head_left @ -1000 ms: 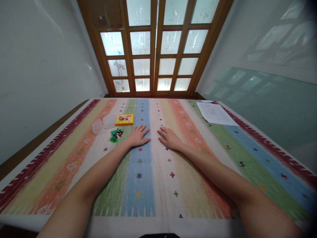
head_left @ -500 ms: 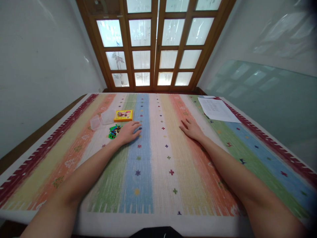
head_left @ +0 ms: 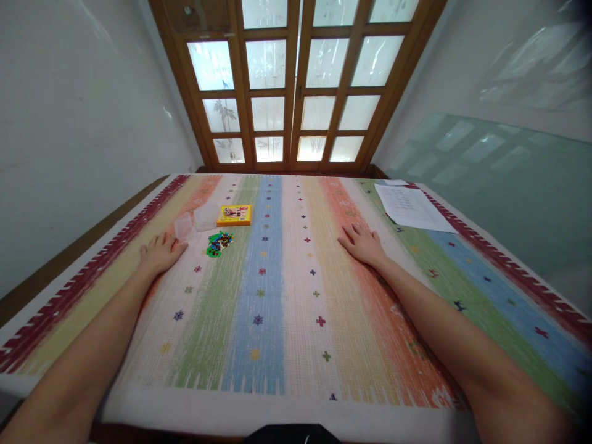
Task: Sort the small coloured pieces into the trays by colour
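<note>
On the desk (head_left: 296, 394), covered edge to edge by a striped cloth (head_left: 272, 259) in red, yellow, orange, green and blue bands with small cross marks.

Left hand (head_left: 160, 253): palm down on the cloth, over the orange band at the left side. Fingers (head_left: 176, 246) spread flat, fully opened, holding nothing. Fingertips lie just beside a clear plastic box (head_left: 184, 228); cannot tell whether they touch it.

Right hand (head_left: 363, 242): palm down on the orange band right of centre, fingers (head_left: 351, 233) loosely spread and flat, holding nothing. Both forearms run back toward the near edge, well apart from each other.

Things about the left hand: a second clear box (head_left: 206, 217) sits just beyond the first, the two touching or nearly so. A yellow box (head_left: 235, 214) with a printed top lies flat to the right of the second clear one. A small heap of coloured pieces (head_left: 219, 243), mostly green with dark and blue bits, lies nearer than the yellow box, near the left fingertips but apart from them.

Far right: a printed paper sheet (head_left: 414, 206) lies flat by the cloth's red border, beyond the right hand and apart from it.

Behind the desk: a wooden-framed door (head_left: 296, 92) with frosted panes.
</note>
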Tool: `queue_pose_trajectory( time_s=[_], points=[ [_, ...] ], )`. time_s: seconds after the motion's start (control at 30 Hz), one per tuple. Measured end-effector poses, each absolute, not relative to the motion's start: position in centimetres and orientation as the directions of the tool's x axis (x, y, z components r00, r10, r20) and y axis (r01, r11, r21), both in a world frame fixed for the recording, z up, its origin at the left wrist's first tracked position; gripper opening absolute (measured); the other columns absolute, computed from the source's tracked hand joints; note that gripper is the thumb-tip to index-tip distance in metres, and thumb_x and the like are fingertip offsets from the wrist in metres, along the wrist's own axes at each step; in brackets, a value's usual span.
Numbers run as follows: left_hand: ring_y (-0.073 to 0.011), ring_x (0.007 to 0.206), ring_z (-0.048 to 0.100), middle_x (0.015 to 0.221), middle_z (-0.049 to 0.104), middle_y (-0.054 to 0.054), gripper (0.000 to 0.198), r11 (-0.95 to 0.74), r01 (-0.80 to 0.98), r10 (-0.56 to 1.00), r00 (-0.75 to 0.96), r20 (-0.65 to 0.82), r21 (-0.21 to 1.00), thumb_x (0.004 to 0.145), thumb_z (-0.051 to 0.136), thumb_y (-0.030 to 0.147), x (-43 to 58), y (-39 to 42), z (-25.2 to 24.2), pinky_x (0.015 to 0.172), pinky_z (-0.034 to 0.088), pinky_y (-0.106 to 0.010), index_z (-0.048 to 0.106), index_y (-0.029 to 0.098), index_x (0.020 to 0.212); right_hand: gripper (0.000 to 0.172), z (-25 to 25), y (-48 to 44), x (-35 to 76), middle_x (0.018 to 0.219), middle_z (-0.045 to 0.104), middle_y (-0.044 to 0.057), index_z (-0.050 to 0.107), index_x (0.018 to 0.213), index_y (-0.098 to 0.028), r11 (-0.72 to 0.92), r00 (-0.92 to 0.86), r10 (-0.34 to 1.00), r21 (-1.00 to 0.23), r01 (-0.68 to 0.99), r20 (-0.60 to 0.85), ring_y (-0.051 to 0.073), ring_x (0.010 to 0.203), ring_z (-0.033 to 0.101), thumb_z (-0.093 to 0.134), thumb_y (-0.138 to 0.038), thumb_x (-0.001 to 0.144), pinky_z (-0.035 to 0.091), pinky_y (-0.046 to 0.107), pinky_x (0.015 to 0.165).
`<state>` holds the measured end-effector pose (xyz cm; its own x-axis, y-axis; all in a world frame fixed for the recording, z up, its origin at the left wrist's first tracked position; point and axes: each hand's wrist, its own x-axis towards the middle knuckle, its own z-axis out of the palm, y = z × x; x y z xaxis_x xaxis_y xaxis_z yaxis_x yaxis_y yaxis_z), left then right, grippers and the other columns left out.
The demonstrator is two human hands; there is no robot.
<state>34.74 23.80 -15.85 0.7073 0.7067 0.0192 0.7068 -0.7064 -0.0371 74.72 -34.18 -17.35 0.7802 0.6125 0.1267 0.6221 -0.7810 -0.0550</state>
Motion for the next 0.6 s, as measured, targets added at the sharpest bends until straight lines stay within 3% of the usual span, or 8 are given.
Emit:
queue_pose_trajectory(
  time_s=[0.3,0.47,0.6],
  points=[
    [-0.0443,0.158,0.025,0.174,0.027,-0.019,0.085,-0.724,0.688,0.688,0.725,0.019,-0.043,0.098,0.026,0.071,34.6,24.1,-16.3,0.122,0.022,-0.071,0.04,0.019,0.164,0.07,-17.1,-34.2,74.7,0.165,0.042,0.02,0.05,0.158,-0.024,-0.771,0.769,0.626,-0.045,0.635,0.131,0.038,0.15,0.041,0.029,-0.065,0.106,0.031,0.061,0.118],
    [-0.0443,0.156,0.03,0.172,0.031,-0.019,0.082,-0.726,0.688,0.687,0.726,0.035,-0.02,0.097,0.03,0.067,34.1,23.8,-15.9,0.122,0.024,-0.069,0.044,0.018,0.162,0.068,-17.3,-34.1,74.9,0.166,0.041,0.019,0.05,0.158,-0.024,-0.771,0.768,0.625,-0.047,0.635,0.139,0.037,0.151,0.038,0.029,-0.064,0.107,0.029,0.06,0.119],
    [-0.043,0.148,0.041,0.161,0.046,-0.022,0.07,-0.731,0.681,0.674,0.709,0.205,0.049,0.098,0.04,0.057,34.4,21.5,-13.7,0.122,0.03,-0.06,0.056,0.013,0.15,0.063,-16.7,-33.9,74.3,0.159,0.049,0.019,0.054,0.153,-0.021,-0.746,0.747,0.65,-0.067,0.662,0.141,0.036,0.144,0.046,0.031,-0.059,0.108,0.033,0.055,0.118]
  ],
)
